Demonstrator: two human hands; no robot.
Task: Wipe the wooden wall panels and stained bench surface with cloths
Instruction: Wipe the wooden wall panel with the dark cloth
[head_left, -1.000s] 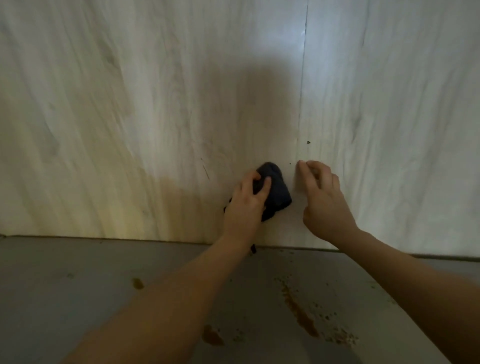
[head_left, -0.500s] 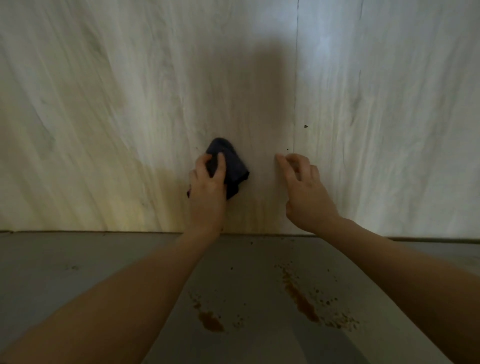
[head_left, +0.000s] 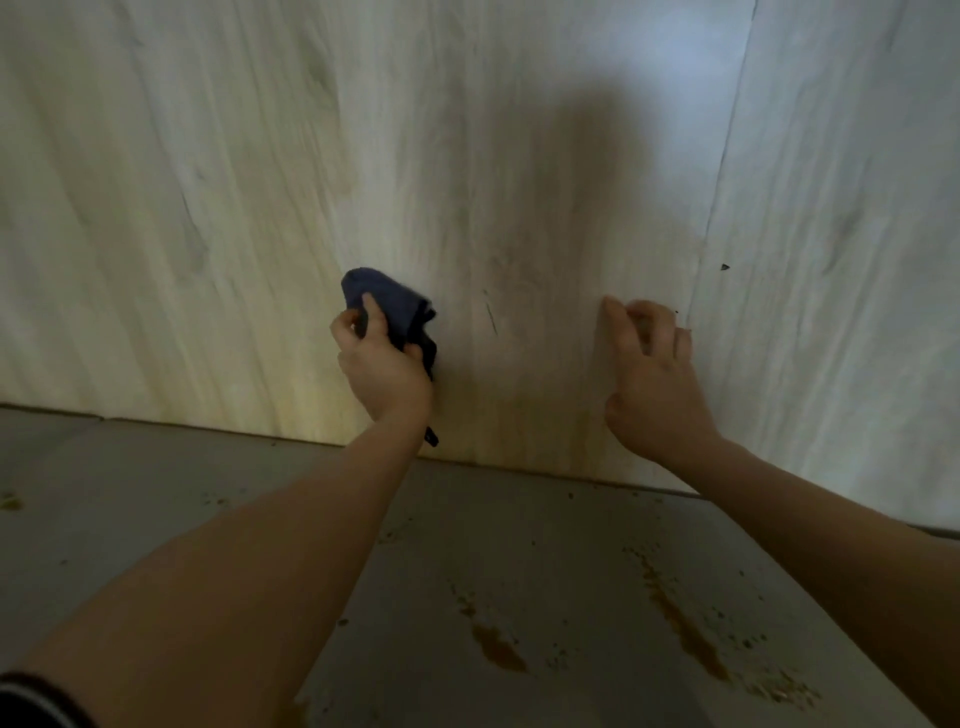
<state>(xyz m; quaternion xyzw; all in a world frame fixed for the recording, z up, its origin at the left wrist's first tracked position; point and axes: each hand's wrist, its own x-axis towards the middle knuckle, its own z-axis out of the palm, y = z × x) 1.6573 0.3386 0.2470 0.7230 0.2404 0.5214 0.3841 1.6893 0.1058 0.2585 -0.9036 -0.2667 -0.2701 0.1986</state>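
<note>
Pale wood-grain wall panels (head_left: 218, 197) fill everything above and behind both hands, with a vertical seam (head_left: 719, 171) running down just right of the right hand, and below the wrists lies the grey bench surface (head_left: 156, 493), streaked with brown stains (head_left: 680, 629) beneath the right forearm. Left hand (head_left: 382, 366) has its fingers curled round a bunched dark blue cloth (head_left: 389, 304) and presses it against the panel, a loose end hanging past the wrist. Right hand (head_left: 652, 374), well apart from the cloth, holds nothing, its fingertips (head_left: 610, 306) bent and touching the wall.
</note>
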